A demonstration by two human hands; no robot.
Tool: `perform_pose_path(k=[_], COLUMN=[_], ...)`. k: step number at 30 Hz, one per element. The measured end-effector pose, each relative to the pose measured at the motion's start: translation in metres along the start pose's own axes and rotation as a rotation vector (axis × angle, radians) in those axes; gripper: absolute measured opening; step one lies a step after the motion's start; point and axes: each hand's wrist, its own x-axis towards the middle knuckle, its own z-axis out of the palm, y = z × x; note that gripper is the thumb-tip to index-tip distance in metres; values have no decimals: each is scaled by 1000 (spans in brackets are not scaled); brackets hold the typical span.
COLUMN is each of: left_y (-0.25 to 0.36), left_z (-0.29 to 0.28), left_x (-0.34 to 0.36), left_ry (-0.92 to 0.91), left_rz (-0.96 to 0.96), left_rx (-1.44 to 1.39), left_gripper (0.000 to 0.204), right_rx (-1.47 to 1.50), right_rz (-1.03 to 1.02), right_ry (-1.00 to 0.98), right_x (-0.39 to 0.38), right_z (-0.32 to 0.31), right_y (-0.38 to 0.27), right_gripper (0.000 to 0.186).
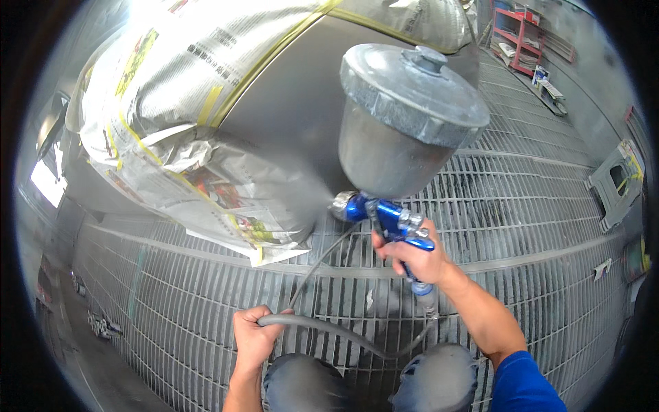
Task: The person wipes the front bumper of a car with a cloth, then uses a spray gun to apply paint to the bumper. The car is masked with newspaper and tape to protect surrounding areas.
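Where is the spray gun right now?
In the head view, just right of centre, the spray gun is in the right hand, beneath its grey cup.

Shows glossy, polished blue metal on the body of the spray gun (392,220), bright chrome-like metal on its nozzle (340,206), and dull, cloudy grey metal on the cup (391,158), with a chalky, streaked finish on the lid (412,86). Pairs smooth, matt, rubber-like grey on the hose (336,328) with wrinkled newsprint paper (185,58) and yellow tape (210,106) beside the smooth, satin grey panel (295,82). Turns to dusty-looking metal bars in the floor grating (206,302), faded, powdery denim-like cloth on the trousers (302,381), and matt blue cloth on the sleeve (523,384).
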Motion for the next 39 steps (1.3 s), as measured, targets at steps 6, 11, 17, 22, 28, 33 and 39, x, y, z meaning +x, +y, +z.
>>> perform_pose_path(k=[6,11,17,22,28,33,39], left_y=[41,40,68,68,64,51,50], left_z=[42,65,64,28,-34,-90,-117], left_x=[3,3,-4,-6,-13,-18,-21], left_ry=[-114,-205,-136,-83,14,97,132], left_rz=[45,79,119,106,122,117,104], left_rx=[29,45,44,-71,-137,-237,-311], left_gripper=[29,34,43,42,43,44,48], right_rx=[-189,-245,-366,-224,-166,-91,-22], right_rz=[-87,-146,-156,-38,61,-118,5], right_ry=[299,541,741,515,218,37,-192], right_x=[-30,-47,-43,-51,-24,7,35], right_z=[-75,-142,-190,-117,-12,77,115], right_y=[-35,-62,-80,-109,-108,-118,-160], right_gripper=[14,15,15,17,16,14,23])
